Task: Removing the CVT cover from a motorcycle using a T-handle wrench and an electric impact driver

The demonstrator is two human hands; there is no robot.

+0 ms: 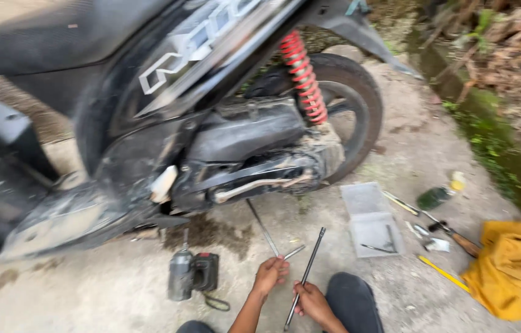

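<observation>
A black scooter (149, 117) stands in front of me on concrete, its red rear shock spring (303, 77) and rear wheel (353, 111) to the right. My left hand (269, 274) is closed around one arm of a long metal T-handle wrench (309, 265) that lies low over the ground. My right hand (311, 301) grips the wrench's long shaft nearer to me. The shaft's far tip points toward the scooter's engine case (254, 166). My dark-trousered knee (353, 302) is right beside my right hand.
A cordless power tool (191, 274) lies on the ground to the left of my hands. To the right lie an open clear plastic case (368, 219), a wooden-handled screwdriver (451, 231), a yellow-handled tool (442, 272) and a yellow cloth (507, 268). A mossy gutter (494, 148) runs at far right.
</observation>
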